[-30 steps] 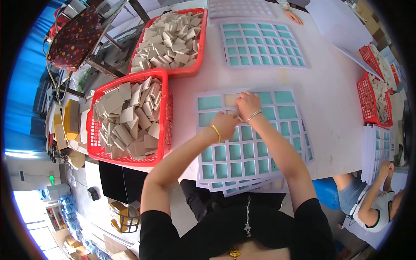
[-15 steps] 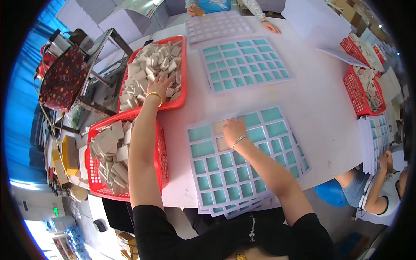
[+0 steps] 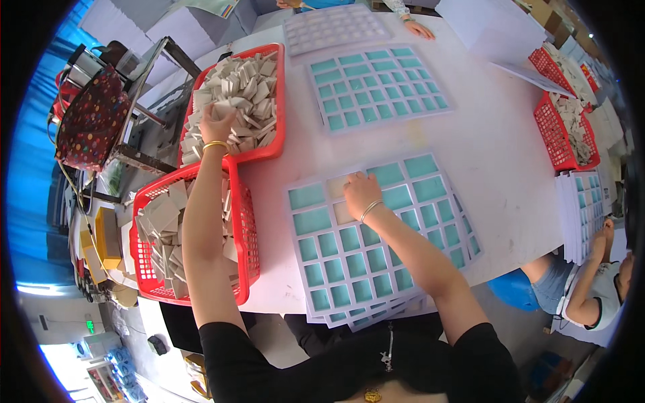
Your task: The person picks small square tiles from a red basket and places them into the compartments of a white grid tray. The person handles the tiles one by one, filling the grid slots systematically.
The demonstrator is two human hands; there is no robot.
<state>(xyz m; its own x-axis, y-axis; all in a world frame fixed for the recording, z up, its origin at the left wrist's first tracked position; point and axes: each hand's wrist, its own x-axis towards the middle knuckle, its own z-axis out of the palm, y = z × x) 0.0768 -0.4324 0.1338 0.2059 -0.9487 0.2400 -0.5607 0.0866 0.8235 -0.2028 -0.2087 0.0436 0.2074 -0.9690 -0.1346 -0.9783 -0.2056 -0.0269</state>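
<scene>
My left hand [image 3: 218, 124] is in the far red basket [image 3: 281, 101], its fingers closed round a small off-white flat block among a heap of similar blocks [image 3: 252, 84]. In front of me lies a white grid tray [image 3: 316, 238] with teal-bottomed compartments, on top of a slightly fanned stack of trays. Over its far rows, my right hand [image 3: 363, 195] has curled fingers pressed together; whatever they hold is hidden. Beside that hand, cream pieces fill two compartments, one a cream panel [image 3: 344, 213].
A nearer red basket [image 3: 245, 235] holds larger off-white pieces. Another teal grid tray [image 3: 376, 87] lies farther off, with a pale tray [image 3: 336, 30] behind it, near a person's hand [image 3: 420, 30]. At right are red baskets [image 3: 561, 131] and another seated person [image 3: 591, 295].
My left hand has moved left within the far basket, and its spread fingers have closed round a block. My right hand stays over the same part of the tray. The view has shifted slightly.
</scene>
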